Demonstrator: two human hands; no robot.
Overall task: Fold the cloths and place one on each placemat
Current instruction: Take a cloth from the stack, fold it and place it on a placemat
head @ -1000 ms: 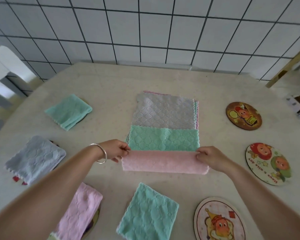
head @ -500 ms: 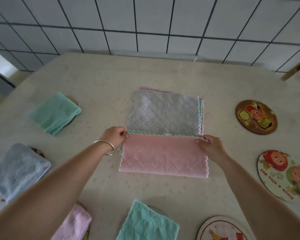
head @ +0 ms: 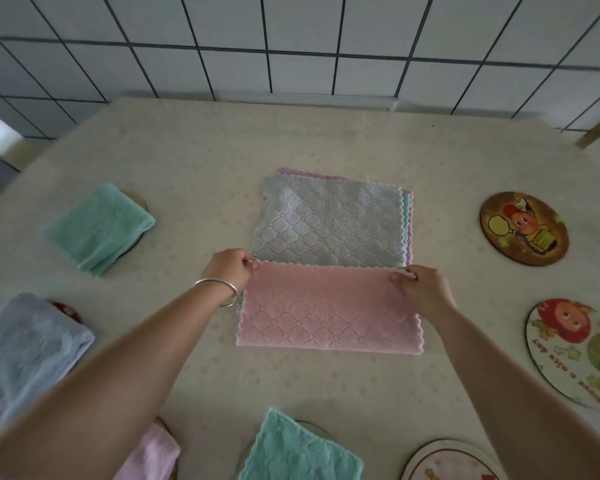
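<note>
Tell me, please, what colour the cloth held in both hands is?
Pink, with a quilted diamond pattern: the pink cloth shows best in the head view.

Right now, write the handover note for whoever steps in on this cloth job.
Left hand and right hand each pinch a far corner of the pink cloth, folded in half on the table, overlapping the near edge of the stack, grey on top.
Done: folded cloths sit on four mats: green, blue, pink, green.
Left: finish folding this pink cloth and place it; three mats on the right are bare: brown, strawberry, near one. Fold cloths from the stack for the others.
</note>
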